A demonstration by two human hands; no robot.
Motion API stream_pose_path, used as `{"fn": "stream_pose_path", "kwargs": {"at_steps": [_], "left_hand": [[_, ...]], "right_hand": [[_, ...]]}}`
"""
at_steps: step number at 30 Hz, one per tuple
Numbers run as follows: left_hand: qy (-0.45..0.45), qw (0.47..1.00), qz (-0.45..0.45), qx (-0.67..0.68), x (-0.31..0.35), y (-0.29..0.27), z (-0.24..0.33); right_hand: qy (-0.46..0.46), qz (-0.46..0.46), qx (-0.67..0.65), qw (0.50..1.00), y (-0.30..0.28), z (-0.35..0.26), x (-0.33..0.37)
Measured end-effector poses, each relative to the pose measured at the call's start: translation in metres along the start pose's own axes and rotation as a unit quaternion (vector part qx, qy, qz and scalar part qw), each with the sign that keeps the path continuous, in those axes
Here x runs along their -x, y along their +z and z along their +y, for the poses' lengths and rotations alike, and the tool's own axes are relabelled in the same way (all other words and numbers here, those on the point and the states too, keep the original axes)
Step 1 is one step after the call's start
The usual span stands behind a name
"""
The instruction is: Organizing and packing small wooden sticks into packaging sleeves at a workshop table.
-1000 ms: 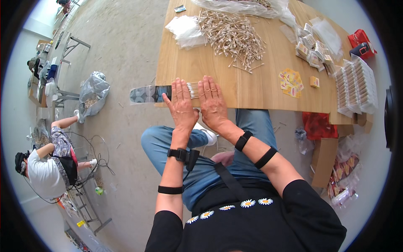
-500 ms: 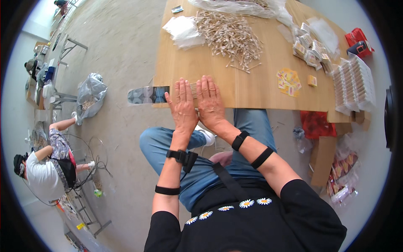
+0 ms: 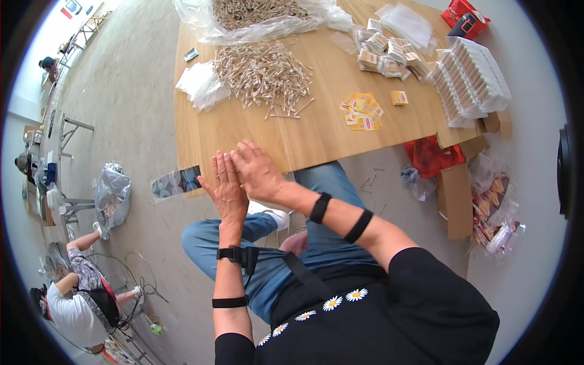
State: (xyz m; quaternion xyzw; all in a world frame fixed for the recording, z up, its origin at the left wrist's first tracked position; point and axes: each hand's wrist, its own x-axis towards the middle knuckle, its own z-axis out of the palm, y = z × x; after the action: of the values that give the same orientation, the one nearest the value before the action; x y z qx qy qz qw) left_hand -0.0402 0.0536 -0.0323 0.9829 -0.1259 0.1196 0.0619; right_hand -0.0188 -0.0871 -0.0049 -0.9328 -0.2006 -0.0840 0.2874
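Observation:
At the table's near left edge, my left hand (image 3: 228, 188) lies with its fingers stretched out and its thumb spread to the side. My right hand (image 3: 258, 172) is held flat and slanted against it, fingertips close to the left fingers. Few if any of the cotton swabs between the palms can be made out now; the hands cover them. A dark patterned strip (image 3: 176, 182) sticks out over the edge beside my left thumb. Beyond the hands is a loose heap of cotton swabs (image 3: 264, 76), with white plastic bags (image 3: 204, 85) at its left.
Yellow cards (image 3: 362, 112) and a small yellow box (image 3: 399, 98) lie to the right. Behind them are packed small boxes (image 3: 389, 55) and stacked swab bundles (image 3: 468, 79). A cardboard box (image 3: 456, 201) stands below the table. A co-worker (image 3: 79, 316) sits at far left.
The view has swung, shifting the table leftward. My right hand has turned and come in against the left; the row of swab sticks seen between them is now mostly covered.

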Motion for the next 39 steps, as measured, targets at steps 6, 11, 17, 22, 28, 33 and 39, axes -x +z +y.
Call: {"fn": "stream_pose_path", "kwargs": {"at_steps": [6, 11, 17, 22, 28, 33, 39], "left_hand": [[-0.021, 0.998, -0.056, -0.015, 0.001, -0.010, 0.002], [-0.037, 0.997, -0.073, 0.004, -0.001, -0.015, 0.003], [-0.039, 0.995, -0.096, 0.009, -0.003, -0.019, 0.006], [-0.044, 0.994, -0.098, 0.006, -0.002, -0.018, 0.005], [-0.042, 0.995, -0.090, 0.016, -0.002, -0.017, 0.004], [-0.043, 0.995, -0.090, 0.021, 0.000, -0.017, 0.004], [-0.038, 0.996, -0.079, 0.033, 0.000, -0.015, 0.003]], "right_hand": [[0.247, 0.176, 0.113, 0.946, -0.109, 0.126, 0.016], [0.441, 0.133, 0.130, 0.878, -0.171, 0.173, 0.084], [0.418, 0.157, 0.097, 0.889, -0.159, 0.187, 0.098], [0.424, 0.150, 0.070, 0.890, -0.160, 0.189, 0.098], [0.399, 0.170, 0.050, 0.900, -0.157, 0.195, 0.102], [0.330, 0.153, 0.051, 0.930, -0.163, 0.199, 0.105], [0.312, 0.087, 0.052, 0.944, -0.170, 0.207, 0.105]]}}
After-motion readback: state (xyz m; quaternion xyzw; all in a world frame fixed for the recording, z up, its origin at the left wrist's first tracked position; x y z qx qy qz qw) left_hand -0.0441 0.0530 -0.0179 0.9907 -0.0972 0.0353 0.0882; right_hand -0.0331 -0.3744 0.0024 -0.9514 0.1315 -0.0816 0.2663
